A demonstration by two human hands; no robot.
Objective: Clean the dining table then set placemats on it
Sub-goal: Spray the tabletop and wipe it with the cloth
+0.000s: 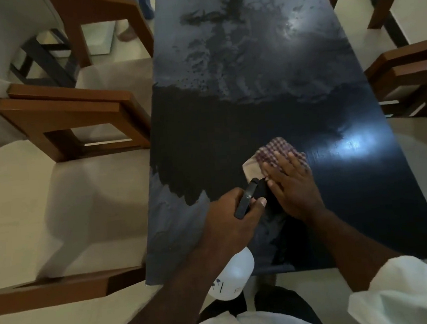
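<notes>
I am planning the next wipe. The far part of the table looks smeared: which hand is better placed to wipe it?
Right. The right hand lies flat on the cloth, on the table; the left hand grips the spray bottle.

Left hand (233,211) curled round neck of white plastic spray bottle (232,276) — right hand (293,183) flat, fingers (281,162) straight; both forearms bare.

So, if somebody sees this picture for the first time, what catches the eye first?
The long dark glossy table top dominates, with a grey hazy film over its far half and a clean black band across the middle. Near the front, the right hand presses flat on a maroon-and-white checked cloth, while the left hand grips a white plastic spray bottle with a black trigger.
</notes>
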